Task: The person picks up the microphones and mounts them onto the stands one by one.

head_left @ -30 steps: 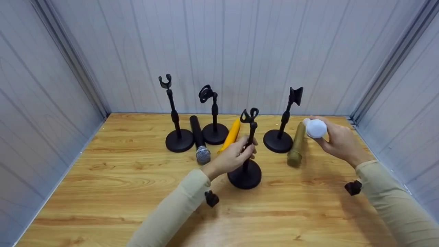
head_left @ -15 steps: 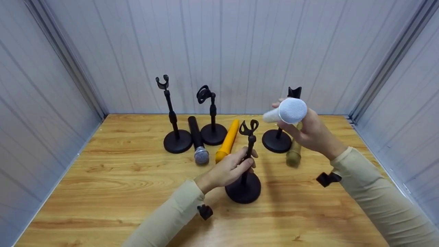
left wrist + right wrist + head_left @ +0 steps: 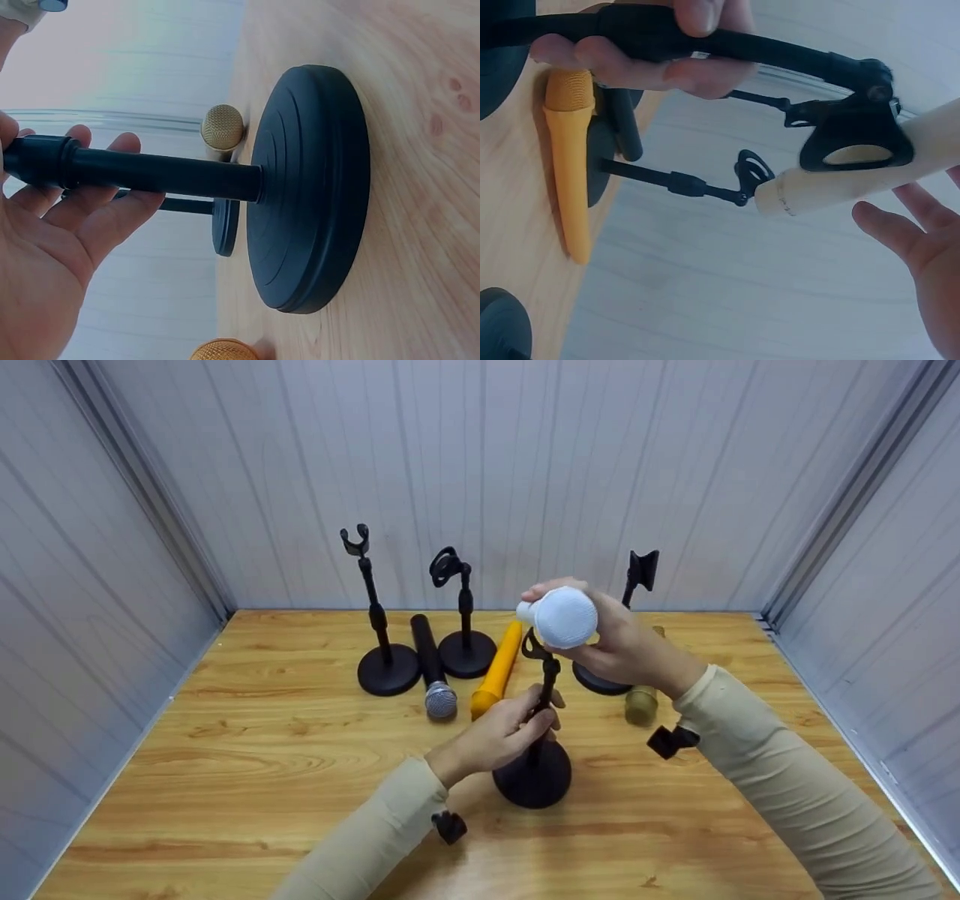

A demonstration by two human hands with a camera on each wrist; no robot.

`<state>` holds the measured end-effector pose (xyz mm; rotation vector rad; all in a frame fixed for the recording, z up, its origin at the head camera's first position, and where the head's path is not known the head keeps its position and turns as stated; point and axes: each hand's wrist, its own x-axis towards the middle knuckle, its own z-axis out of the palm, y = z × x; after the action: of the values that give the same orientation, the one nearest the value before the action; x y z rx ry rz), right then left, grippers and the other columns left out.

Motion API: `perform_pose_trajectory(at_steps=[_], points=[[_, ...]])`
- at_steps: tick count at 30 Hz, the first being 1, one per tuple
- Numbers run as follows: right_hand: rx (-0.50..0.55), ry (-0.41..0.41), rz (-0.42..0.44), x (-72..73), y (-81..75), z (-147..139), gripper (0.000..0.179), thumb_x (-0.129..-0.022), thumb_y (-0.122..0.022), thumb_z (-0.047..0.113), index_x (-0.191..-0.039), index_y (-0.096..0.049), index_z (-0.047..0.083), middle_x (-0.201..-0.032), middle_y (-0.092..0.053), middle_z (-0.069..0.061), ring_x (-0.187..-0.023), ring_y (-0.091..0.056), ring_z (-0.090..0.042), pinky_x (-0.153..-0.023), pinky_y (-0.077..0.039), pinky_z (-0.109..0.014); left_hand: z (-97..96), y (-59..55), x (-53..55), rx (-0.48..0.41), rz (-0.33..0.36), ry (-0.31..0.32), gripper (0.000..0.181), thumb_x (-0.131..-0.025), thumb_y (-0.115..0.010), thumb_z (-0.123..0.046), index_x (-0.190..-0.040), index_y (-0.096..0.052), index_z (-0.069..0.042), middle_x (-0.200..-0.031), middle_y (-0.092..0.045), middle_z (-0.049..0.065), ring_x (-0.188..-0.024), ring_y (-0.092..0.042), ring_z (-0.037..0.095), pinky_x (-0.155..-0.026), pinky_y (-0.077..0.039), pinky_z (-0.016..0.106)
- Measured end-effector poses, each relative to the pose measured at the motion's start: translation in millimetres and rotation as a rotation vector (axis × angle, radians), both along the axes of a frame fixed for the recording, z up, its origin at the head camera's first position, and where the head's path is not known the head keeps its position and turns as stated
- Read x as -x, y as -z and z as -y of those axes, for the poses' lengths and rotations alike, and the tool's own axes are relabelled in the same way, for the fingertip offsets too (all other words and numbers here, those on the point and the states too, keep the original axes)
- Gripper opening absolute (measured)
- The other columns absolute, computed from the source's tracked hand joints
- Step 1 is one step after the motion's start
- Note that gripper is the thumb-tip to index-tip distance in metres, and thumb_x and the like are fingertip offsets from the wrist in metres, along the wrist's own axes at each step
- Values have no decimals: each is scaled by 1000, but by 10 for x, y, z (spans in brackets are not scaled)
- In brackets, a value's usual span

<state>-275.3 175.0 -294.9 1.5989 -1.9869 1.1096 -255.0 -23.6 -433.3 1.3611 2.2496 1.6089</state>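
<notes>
My left hand (image 3: 491, 735) grips the pole of a black desktop microphone stand (image 3: 534, 781), whose round base stands on the table. In the left wrist view, the fingers and thumb wrap the pole (image 3: 169, 172) above the base. A white microphone (image 3: 568, 617) is held in my right hand (image 3: 630, 641), its round head toward the head camera. In the right wrist view, the microphone's handle (image 3: 821, 189) lies at the stand's black clip (image 3: 814, 150), overlapping it; how far it sits inside is unclear. The clip is partly hidden behind the microphone in the head view.
Behind stand three more black stands, at left (image 3: 388, 669), centre (image 3: 469, 652) and right (image 3: 600, 679). Lying among them are a black microphone (image 3: 429, 649), a yellow one (image 3: 499, 667) and an olive-gold one (image 3: 641, 705). Panelled walls (image 3: 480, 487) enclose the table.
My right hand has carried the white microphone leftward from beside the olive-gold one to the held stand's clip. My left hand has drawn the stand slightly toward me, then kept it still.
</notes>
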Motion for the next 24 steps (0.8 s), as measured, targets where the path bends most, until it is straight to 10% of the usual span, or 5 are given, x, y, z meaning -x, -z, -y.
perform_pose_trajectory(at_steps=[13, 24], points=[[-106, 19, 11, 96, 129, 25, 89, -68, -96, 14, -143, -48, 8, -142, -51, -8, -133, -34, -35, -108, -32, -51, -8, 22, -2, 26, -36, 26, 25, -110, -43, -19, -128, -51, -3, -103, -64, 7, -91, -70, 23, -81, -57, 26], [-134, -42, 126, 181, 197, 43, 89, -74, -93, 10, -145, -39, 2, -146, -42, -15, -135, -42, -32, -114, -35, -44, 1, -40, 8, 73, -34, 6, 21, -111, -40, -23, -124, -50, -9, -97, -66, 2, -89, -69, 18, -81, -56, 25]])
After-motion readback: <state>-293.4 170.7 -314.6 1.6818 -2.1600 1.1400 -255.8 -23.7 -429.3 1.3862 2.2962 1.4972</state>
